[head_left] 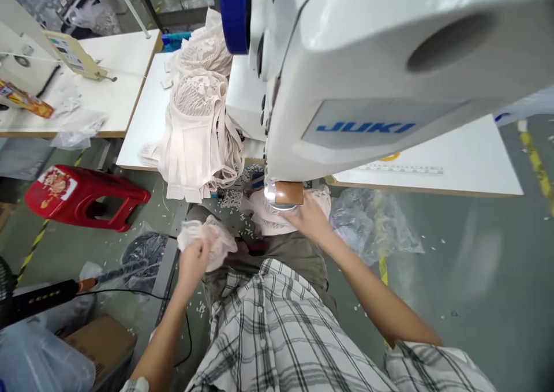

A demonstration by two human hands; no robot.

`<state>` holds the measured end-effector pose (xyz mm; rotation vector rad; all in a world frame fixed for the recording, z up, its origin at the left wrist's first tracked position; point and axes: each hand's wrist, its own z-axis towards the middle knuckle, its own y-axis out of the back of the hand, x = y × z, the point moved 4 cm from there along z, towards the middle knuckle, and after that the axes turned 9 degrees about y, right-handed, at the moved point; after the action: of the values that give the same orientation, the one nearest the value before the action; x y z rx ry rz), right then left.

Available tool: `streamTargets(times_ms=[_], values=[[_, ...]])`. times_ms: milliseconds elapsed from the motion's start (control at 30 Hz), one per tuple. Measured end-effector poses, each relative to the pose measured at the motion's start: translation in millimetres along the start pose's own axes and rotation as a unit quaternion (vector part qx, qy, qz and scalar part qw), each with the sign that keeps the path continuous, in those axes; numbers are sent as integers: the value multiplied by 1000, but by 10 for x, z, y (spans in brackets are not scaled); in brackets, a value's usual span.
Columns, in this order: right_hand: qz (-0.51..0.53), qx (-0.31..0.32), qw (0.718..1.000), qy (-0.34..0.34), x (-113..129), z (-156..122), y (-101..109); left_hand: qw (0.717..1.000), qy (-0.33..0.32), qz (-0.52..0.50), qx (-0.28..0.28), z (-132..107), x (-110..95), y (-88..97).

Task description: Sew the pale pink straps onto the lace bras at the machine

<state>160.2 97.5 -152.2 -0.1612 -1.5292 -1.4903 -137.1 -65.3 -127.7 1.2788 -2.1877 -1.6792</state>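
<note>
My left hand (193, 261) is closed on a crumpled piece of pale lace fabric (216, 239) over my lap. My right hand (310, 217) rests on another pale lace piece (265, 214) just below the head of a white JUKI sewing machine (367, 74), whose end fills the upper right. Its fingers lie on the fabric, partly hidden by the machine's lower end (283, 194). A tall stack of pale lace garments (199, 120) with hanging straps sits on the white table (147, 115) left of the machine.
A red plastic stool (82, 196) lies on the floor at left. A second table (116, 68) with a control box stands behind it. A black bag (142, 253), a cardboard box (101, 340) and a clear plastic bag (372, 224) sit on the floor. Small scraps litter the floor.
</note>
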Motion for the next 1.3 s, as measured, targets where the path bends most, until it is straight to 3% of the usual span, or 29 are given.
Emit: streamTargets(times_ms=[33,100,167,200,267,300,367,400,467,567,633,700,733,767,800,833,867,933,1033,1100,1167,1233,1300], values=[[36,19,999,28,213,-60,39,998,-45,-20,39,-115,-250,-50],[123,152,971,136,656,-180,86,983,-130,-50,118,-326,-760,-154],[157,243,946,147,895,-273,256,961,-194,-91,176,-452,-1221,-222],[164,250,946,127,934,-302,409,952,-217,-127,172,-463,-1427,-228],[195,198,958,65,918,-363,816,936,-240,-222,129,-406,-1788,-236],[226,168,959,41,897,-413,1029,923,-237,-270,136,-365,-1944,-285],[292,133,947,4,859,-536,1383,885,-208,-325,260,-329,-2208,-512],[314,129,941,-11,844,-599,1508,851,-184,-331,364,-359,-2305,-666],[334,131,932,-38,813,-701,1658,796,-149,-326,488,-452,-2400,-894],[352,132,924,-63,737,-768,1724,777,-122,-329,523,-542,-2364,-1046],[337,182,923,-37,660,-734,1708,772,-100,-325,537,-563,-2289,-1083],[289,271,918,33,519,-609,1691,778,-82,-330,529,-534,-2233,-1081],[237,277,929,60,383,-483,1717,793,-85,-338,500,-499,-2224,-1060],[173,247,951,71,202,-306,1774,818,-100,-341,453,-462,-2230,-1027],[91,171,979,66,-17,-84,1878,845,-128,-333,398,-440,-2254,-989],[-21,31,999,14,-277,155,2051,870,-164,-310,346,-441,-2294,-955],[-70,-49,996,-23,-512,377,2187,889,-205,-273,307,-470,-2347,-934],[-122,-124,983,-55,-912,798,2406,903,-282,-177,272,-582,-2464,-934],[-158,-153,973,-65,-1272,1213,2648,908,-353,-82,212,-703,-2572,-905],[-165,-164,971,-56,-1306,1272,2727,915,-362,-81,157,-690,-2576,-825],[-153,-212,965,-32,-1162,1155,2738,914,-365,-120,127,-644,-2541,-719],[-109,-249,962,10,-860,912,2644,897,-396,-160,113,-626,-2500,-589],[-42,-200,977,59,-452,624,2422,875,-436,-183,102,-649,-2460,-429]])
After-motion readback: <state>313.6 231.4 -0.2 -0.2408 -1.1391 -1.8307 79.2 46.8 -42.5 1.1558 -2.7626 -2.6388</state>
